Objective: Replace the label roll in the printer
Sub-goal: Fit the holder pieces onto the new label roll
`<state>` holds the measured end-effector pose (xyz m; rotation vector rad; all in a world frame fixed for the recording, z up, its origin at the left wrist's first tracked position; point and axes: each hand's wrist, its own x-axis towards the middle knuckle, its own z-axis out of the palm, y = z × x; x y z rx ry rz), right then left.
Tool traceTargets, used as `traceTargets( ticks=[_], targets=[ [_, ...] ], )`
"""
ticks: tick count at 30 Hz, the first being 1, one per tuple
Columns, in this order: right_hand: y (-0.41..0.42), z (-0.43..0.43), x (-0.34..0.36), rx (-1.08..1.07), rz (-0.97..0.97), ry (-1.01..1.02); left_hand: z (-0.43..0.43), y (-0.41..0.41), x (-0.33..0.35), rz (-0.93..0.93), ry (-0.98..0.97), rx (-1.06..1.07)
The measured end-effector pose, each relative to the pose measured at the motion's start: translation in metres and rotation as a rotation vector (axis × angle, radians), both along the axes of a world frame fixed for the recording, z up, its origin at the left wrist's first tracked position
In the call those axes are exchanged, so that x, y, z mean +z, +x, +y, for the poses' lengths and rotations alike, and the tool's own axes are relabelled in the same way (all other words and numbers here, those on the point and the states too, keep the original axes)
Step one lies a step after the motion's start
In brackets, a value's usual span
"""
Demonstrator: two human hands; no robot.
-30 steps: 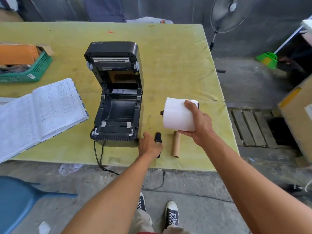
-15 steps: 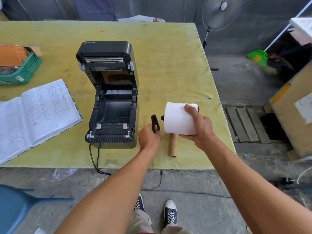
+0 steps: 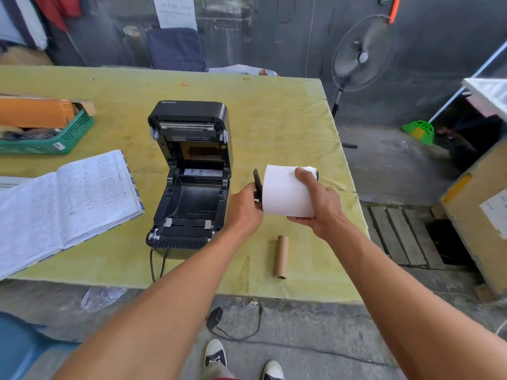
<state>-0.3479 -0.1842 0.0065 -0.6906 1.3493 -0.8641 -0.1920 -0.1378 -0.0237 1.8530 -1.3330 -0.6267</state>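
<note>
Yellow cloth covers the bench that fills the middle of the frame. On it, left of centre, I see the black label printer with its lid tipped back and its roll bay bare. An open ledger lies at the left edge, well apart from my work.

Right of the printer, raised off the bench, my right hand wraps the white label roll, thumb over the top and fingers curled beneath. My left hand pinches a black spindle end guide against the roll's left face. Below them, near the front edge, lies the bare cardboard core.

My worry is the guide going on crooked: if it is not seated square, I judge the roll would sit skewed in the bay and the labels could feed off line. A loose grip could also let the outer wraps unwind, and an elbow could knock the core off the edge.
</note>
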Motion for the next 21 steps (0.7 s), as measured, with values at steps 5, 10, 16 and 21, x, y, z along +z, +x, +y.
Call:
traceTargets(
  ticks=[5,10,16,21],
  targets=[
    [0.005,-0.006,0.013,0.035,-0.013,-0.038,-0.004,0.010,0.017,-0.016,-0.087,-0.107],
    [0.004,-0.008,0.017,0.065,-0.031,-0.037,-0.011,0.017,0.027,0.155,-0.157,-0.064],
    [0.008,-0.014,0.024,0.078,-0.049,-0.056,-0.014,0.008,0.040,0.475,-0.103,0.071],
    [0.009,-0.016,0.024,0.073,-0.029,-0.048,-0.014,-0.009,0.047,0.618,-0.048,0.050]
  ],
)
